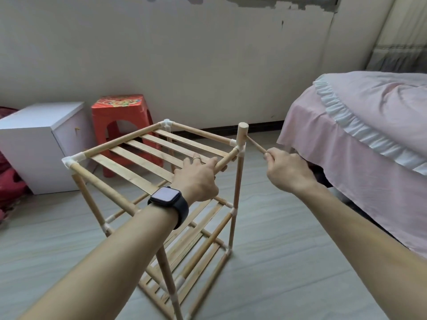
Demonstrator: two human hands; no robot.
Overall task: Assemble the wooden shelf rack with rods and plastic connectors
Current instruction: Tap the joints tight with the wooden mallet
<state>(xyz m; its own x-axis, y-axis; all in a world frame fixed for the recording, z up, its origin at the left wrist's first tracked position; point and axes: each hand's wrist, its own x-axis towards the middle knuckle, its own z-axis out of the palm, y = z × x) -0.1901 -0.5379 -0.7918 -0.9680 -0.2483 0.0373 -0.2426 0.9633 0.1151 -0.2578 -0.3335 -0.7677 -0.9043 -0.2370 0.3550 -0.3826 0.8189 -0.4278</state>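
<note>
A wooden shelf rack [129, 155] stands on the floor, three slatted tiers joined by white plastic connectors [69, 161]. My left hand [196, 179], with a dark watch on the wrist, grips the top right rail rod near the far right corner. My right hand [286, 169] grips the thin handle of a small wooden mallet [242, 133]. The mallet head stands upright on the far right corner connector [239, 150].
A red plastic stool [122, 121] and a white cabinet [39, 144] stand behind the rack on the left. A bed with a pink frilled cover [360, 139] fills the right side. Red fabric lies at the far left edge. Grey floor lies in front.
</note>
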